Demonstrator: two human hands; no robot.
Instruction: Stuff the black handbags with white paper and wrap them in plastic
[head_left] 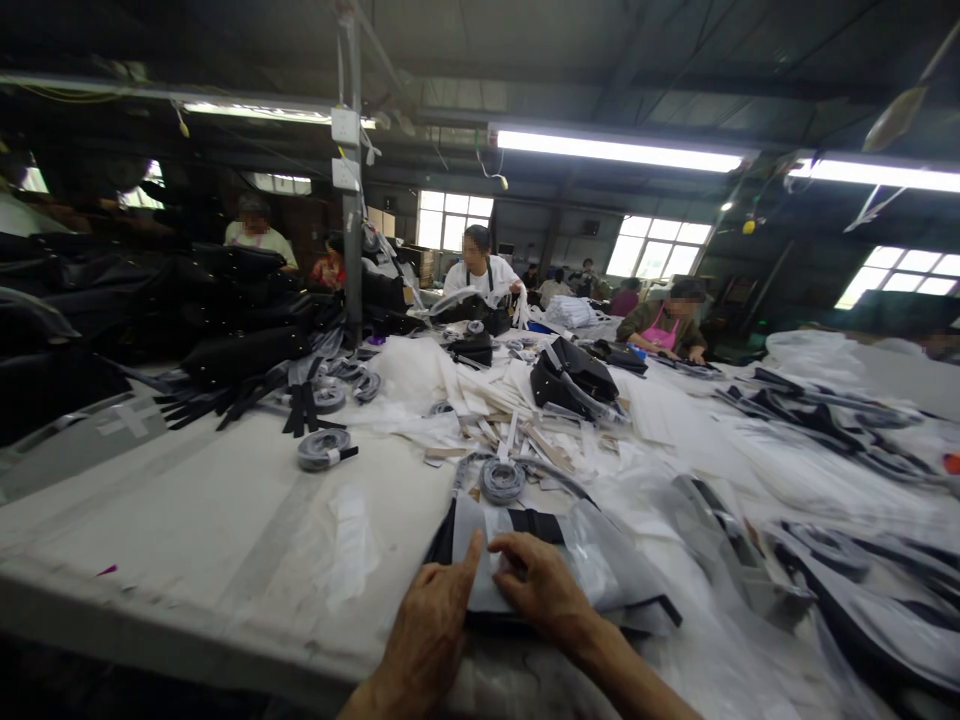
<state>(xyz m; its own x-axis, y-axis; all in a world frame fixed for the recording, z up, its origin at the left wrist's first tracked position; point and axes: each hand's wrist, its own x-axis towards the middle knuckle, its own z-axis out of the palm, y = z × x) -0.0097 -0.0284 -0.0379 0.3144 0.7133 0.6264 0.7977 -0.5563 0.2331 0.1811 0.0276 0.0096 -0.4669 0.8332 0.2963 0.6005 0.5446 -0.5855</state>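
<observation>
A black handbag [536,524] lies flat at the table's near edge, largely covered by a grey translucent wrapping sheet [600,560]. My left hand [435,615] rests on the left part of the wrap, its index finger stretched forward and the other fingers partly hidden. On the middle of the sheet, my right hand [544,585] has bent fingers, with a gap between thumb and forefinger. The two hands almost meet at the fingertips. Just beyond the bag sits a wrapped, coiled strap [502,481], and a plastic-covered handle arcs around it.
Another coiled strap [324,449] lies on the white table [187,520] to the left. Black bags [225,300] are heaped behind it. A standing black bag [574,372] and paper strips occupy the centre. Wrapped pieces crowd the right. Co-workers [480,270] sit beyond a metal post [352,230].
</observation>
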